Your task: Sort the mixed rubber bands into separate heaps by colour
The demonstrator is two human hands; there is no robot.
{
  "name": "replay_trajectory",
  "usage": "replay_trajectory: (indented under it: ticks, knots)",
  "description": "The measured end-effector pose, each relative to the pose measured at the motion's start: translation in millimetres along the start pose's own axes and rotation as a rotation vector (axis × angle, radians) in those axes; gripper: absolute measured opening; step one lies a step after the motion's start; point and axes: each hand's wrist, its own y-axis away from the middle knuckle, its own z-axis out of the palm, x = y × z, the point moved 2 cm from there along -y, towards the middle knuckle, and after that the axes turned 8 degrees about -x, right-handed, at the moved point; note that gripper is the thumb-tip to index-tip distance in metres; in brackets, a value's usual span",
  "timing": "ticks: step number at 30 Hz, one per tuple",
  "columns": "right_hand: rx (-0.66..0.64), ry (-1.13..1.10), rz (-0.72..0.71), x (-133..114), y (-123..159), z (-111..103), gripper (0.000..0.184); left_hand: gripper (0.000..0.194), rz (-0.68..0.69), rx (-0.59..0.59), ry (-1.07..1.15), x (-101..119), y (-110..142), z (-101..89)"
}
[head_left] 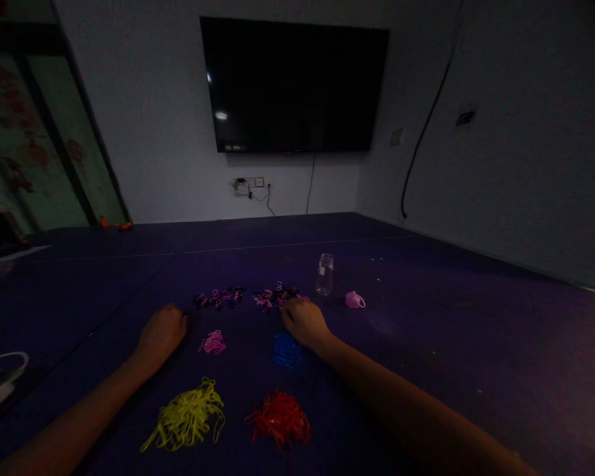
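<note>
My left hand rests on the dark surface with its fingers curled in, and nothing shows in it. My right hand has its fingers bent down at the near edge of a mixed pile of small pink and black bands; its fingertips are hidden. Left of that lies a second pink-and-black pile. A small heap of pink bands is between my hands. Blue bands lie just below my right hand. Closer to me are yellow bands and red bands.
A clear bottle stands open beyond my right hand, with a pink lid with a loop beside it. At the left edge is a white object. A television hangs on the far wall.
</note>
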Motion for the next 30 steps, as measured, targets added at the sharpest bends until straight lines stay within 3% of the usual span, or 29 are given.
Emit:
replay_trajectory:
  ticks: [4,9,16,21,23,30]
  knots:
    - [0.022,-0.005,-0.003,0,0,0,0.029,0.030,0.009,-0.101,-0.100,0,-3,3.0]
    - [0.018,-0.011,-0.009,-1,1,-1,0.029,0.032,0.107,-0.038,-0.031,-1,-10,1.6]
    - [0.017,-0.022,-0.016,-1,-1,0,0.031,0.027,0.166,0.101,0.232,-2,-27,1.3]
    - [0.044,-0.025,-0.028,-1,-2,2,0.031,0.030,0.132,0.312,0.337,-3,-47,6.5]
    - [0.049,-0.029,-0.028,-1,-2,3,0.031,0.033,0.137,0.330,0.378,-3,-54,12.0]
    - [0.047,-0.027,-0.020,-1,-3,4,0.032,0.049,0.193,0.171,0.386,-4,-62,24.9]
